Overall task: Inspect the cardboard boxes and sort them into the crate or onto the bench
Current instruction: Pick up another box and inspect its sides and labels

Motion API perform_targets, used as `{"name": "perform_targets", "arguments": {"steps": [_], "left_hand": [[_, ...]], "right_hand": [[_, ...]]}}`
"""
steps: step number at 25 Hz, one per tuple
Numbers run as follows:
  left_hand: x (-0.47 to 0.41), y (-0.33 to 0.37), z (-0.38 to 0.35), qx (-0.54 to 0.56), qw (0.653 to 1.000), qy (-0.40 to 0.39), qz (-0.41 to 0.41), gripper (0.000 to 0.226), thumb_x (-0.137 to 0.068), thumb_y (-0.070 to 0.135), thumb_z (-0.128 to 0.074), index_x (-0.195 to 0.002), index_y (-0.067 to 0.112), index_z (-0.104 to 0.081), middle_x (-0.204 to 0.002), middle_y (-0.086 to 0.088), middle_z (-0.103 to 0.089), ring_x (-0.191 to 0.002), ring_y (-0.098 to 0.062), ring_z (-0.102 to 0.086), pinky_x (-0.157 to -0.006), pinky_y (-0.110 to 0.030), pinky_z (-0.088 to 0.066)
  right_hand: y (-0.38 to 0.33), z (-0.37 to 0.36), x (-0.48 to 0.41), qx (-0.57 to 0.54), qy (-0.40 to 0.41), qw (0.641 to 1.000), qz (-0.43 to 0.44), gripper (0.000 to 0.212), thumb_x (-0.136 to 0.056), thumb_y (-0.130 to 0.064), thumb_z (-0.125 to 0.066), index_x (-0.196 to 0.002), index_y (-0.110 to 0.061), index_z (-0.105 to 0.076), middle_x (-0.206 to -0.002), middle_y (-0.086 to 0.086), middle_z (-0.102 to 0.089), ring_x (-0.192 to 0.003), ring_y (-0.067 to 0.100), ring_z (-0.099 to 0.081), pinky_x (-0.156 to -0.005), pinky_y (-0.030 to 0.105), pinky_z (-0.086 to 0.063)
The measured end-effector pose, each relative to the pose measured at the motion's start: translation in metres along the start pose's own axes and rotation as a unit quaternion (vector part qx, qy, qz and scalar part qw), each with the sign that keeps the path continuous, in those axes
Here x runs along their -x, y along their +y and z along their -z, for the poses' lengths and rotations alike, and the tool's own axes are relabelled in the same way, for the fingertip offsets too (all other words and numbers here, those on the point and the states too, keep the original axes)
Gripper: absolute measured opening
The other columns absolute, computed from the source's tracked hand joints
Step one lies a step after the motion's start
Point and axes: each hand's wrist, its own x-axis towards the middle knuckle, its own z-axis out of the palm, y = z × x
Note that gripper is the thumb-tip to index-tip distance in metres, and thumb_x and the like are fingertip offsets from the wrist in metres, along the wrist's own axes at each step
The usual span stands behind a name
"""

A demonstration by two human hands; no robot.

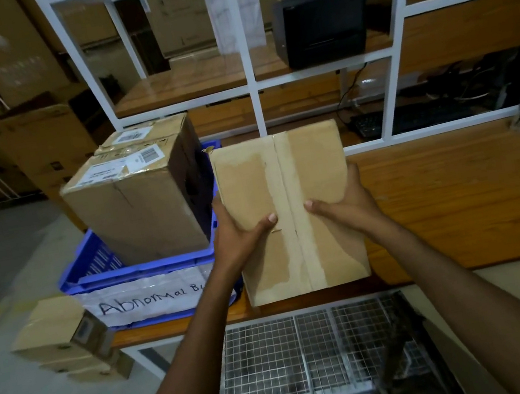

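Observation:
I hold a taped cardboard box (282, 176) above the front edge of the wooden bench (463, 198), its taped face turned up toward me. My left hand (237, 234) grips its left side with the thumb on top. My right hand (345, 207) grips its right side the same way. To the left, a blue crate (134, 271) with a paper label reading "Abnormal B..." sits on the bench end. Two labelled cardboard boxes (137, 202) stand inside it, one behind the other.
A stack of small cardboard boxes (66, 339) stands on the floor left of the bench. A wire mesh shelf (297, 354) lies under the bench. Behind, a white frame partition (252, 82) shields a black printer (323, 23), a keyboard (409, 117) and cables.

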Motion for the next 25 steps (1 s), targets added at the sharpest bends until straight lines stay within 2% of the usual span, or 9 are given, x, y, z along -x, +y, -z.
{"name": "perform_targets", "arguments": {"steps": [4, 8, 12, 14, 17, 19, 22, 24, 25], "left_hand": [[0.007, -0.01, -0.007, -0.014, 0.999, 0.034, 0.019, 0.099, -0.079, 0.055, -0.087, -0.154, 0.031, -0.027, -0.146, 0.001, -0.055, -0.128, -0.021, -0.057, -0.101, -0.046, -0.053], [0.023, -0.015, -0.009, 0.011, 0.998, -0.017, 0.053, 0.108, -0.078, 0.055, -0.087, -0.158, 0.032, -0.019, -0.153, -0.001, -0.048, -0.134, -0.022, -0.052, -0.105, -0.042, -0.05], [0.037, -0.009, -0.014, 0.005, 0.999, 0.026, 0.045, 0.094, -0.085, 0.054, -0.082, -0.158, 0.029, -0.028, -0.151, -0.002, -0.052, -0.135, -0.028, -0.053, -0.107, -0.046, -0.049], [0.036, 0.0, -0.005, 0.002, 0.999, 0.025, 0.03, 0.096, -0.084, 0.056, -0.083, -0.158, 0.034, -0.026, -0.15, 0.002, -0.052, -0.132, -0.024, -0.054, -0.108, -0.049, -0.05], [0.039, 0.014, 0.016, 0.039, 0.998, -0.035, 0.035, 0.111, -0.076, 0.05, -0.091, -0.16, 0.036, -0.02, -0.147, 0.008, -0.048, -0.126, -0.014, -0.053, -0.098, -0.033, -0.052], [0.045, 0.024, 0.021, 0.074, 0.995, -0.064, 0.026, 0.096, -0.079, 0.043, -0.091, -0.152, 0.037, -0.03, -0.134, 0.02, -0.051, -0.118, -0.002, -0.056, -0.088, -0.02, -0.053], [0.052, 0.034, 0.014, 0.075, 0.996, -0.051, 0.009, 0.074, -0.083, 0.031, -0.089, -0.136, 0.041, -0.039, -0.119, 0.026, -0.054, -0.109, 0.003, -0.057, -0.098, -0.033, -0.058], [0.052, 0.037, 0.011, 0.052, 0.998, -0.041, -0.012, 0.084, -0.08, 0.033, -0.092, -0.145, 0.033, -0.039, -0.133, 0.019, -0.056, -0.119, -0.001, -0.056, -0.108, -0.044, -0.053], [0.05, 0.04, 0.014, 0.042, 0.998, -0.047, -0.017, 0.101, -0.078, 0.036, -0.093, -0.157, 0.031, -0.031, -0.148, 0.012, -0.051, -0.129, -0.007, -0.053, -0.113, -0.044, -0.049]], "right_hand": [[0.018, -0.011, 0.005, 0.015, 0.05, 0.999, 0.009, 0.09, -0.076, -0.051, -0.086, -0.145, -0.025, -0.034, -0.119, -0.011, -0.054, -0.113, 0.016, -0.057, -0.087, 0.035, -0.048], [0.027, -0.004, 0.011, 0.021, -0.041, 0.998, -0.036, 0.111, -0.07, -0.051, -0.091, -0.152, -0.03, -0.018, -0.131, -0.006, -0.051, -0.122, 0.019, -0.052, -0.099, 0.044, -0.049], [0.025, -0.007, 0.029, 0.027, 0.01, 0.999, -0.037, 0.094, -0.077, -0.046, -0.088, -0.148, -0.023, -0.03, -0.136, 0.002, -0.055, -0.127, 0.027, -0.054, -0.094, 0.039, -0.046], [0.016, 0.004, 0.035, -0.004, -0.002, 0.999, -0.033, 0.1, -0.075, -0.043, -0.089, -0.152, -0.026, -0.028, -0.136, -0.001, -0.054, -0.126, 0.025, -0.053, -0.095, 0.04, -0.046], [0.008, 0.031, 0.05, -0.035, -0.013, 0.999, -0.019, 0.118, -0.068, -0.041, -0.094, -0.156, -0.038, -0.016, -0.137, -0.007, -0.049, -0.124, 0.018, -0.048, -0.101, 0.045, -0.046], [0.001, 0.041, 0.059, -0.049, -0.002, 0.999, 0.006, 0.114, -0.07, -0.041, -0.093, -0.154, -0.043, -0.015, -0.132, -0.012, -0.048, -0.123, 0.017, -0.049, -0.101, 0.044, -0.047], [-0.008, 0.043, 0.06, -0.042, 0.008, 0.999, 0.007, 0.106, -0.072, -0.031, -0.093, -0.15, -0.041, -0.022, -0.123, -0.013, -0.049, -0.122, 0.019, -0.051, -0.103, 0.049, -0.05], [-0.007, 0.045, 0.059, -0.037, 0.005, 0.999, -0.002, 0.109, -0.07, -0.026, -0.094, -0.149, -0.041, -0.021, -0.124, -0.011, -0.049, -0.122, 0.02, -0.051, -0.105, 0.053, -0.049], [-0.008, 0.049, 0.059, -0.041, -0.005, 0.999, -0.002, 0.111, -0.071, -0.026, -0.094, -0.151, -0.04, -0.019, -0.127, -0.01, -0.049, -0.123, 0.02, -0.05, -0.105, 0.051, -0.049]]}}
